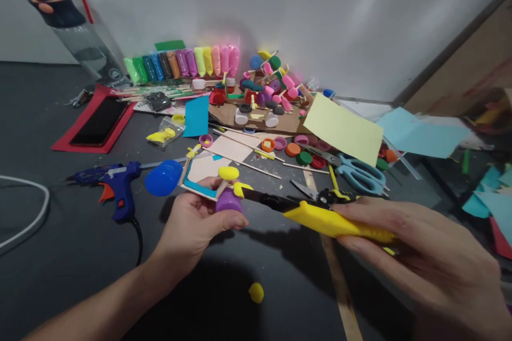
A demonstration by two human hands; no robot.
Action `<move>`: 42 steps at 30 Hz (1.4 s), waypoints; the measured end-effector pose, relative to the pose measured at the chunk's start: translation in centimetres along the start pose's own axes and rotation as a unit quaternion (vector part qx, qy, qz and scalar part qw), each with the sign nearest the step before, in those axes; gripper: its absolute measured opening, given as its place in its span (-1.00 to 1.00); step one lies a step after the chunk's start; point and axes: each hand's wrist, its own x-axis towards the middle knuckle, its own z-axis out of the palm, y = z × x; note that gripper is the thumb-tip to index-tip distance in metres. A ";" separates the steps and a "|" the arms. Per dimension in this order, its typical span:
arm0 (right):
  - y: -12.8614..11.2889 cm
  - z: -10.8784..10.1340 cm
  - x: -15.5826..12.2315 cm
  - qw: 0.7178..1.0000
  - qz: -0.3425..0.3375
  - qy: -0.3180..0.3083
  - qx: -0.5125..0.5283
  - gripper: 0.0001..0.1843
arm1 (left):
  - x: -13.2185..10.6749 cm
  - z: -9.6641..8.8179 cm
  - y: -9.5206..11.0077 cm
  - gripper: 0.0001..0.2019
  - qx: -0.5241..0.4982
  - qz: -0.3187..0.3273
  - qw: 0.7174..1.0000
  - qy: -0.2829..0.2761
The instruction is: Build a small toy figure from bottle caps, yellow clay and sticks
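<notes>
My left hand [196, 226] is closed around a small craft piece [218, 184]: a cardboard shape with blue paper, a purple cap, sticks and yellow clay on top. My right hand [428, 258] grips the yellow handle of a pair of pliers [324, 213]. The black jaws reach left and touch a yellow bit on the craft piece. A blue plastic ball [163, 177] lies just left of my left hand. Below both hands, a small yellow clay ball [256, 292] rests on the dark table.
A blue glue gun [114, 184] lies at left with its cord. Light blue scissors [360, 175], bottle caps, sticks, paper sheets and cardboard cover the middle. Clay tubes [182, 63] line the wall. A phone on a red case [94, 125] and a bottle [76, 32] stand left.
</notes>
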 end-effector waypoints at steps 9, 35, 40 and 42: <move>0.1 0.4 0.7 0.996 -0.036 -0.082 0.018 -0.82 | -0.1 0.2 0.2 -0.59 0.017 -0.004 1.000 0.018; 0.9 0.0 0.3 0.986 0.082 -0.079 0.124 -0.88 | -0.4 -1.9 0.8 -0.54 0.258 0.090 0.961 -0.043; 1.0 0.1 0.9 0.977 0.073 -0.119 0.164 -0.88 | -0.6 -1.7 1.4 -0.54 0.336 0.092 0.936 -0.056; 1.1 0.1 1.1 0.970 0.083 -0.134 0.183 -0.89 | -0.8 -1.6 1.6 -0.58 0.359 0.099 0.926 -0.058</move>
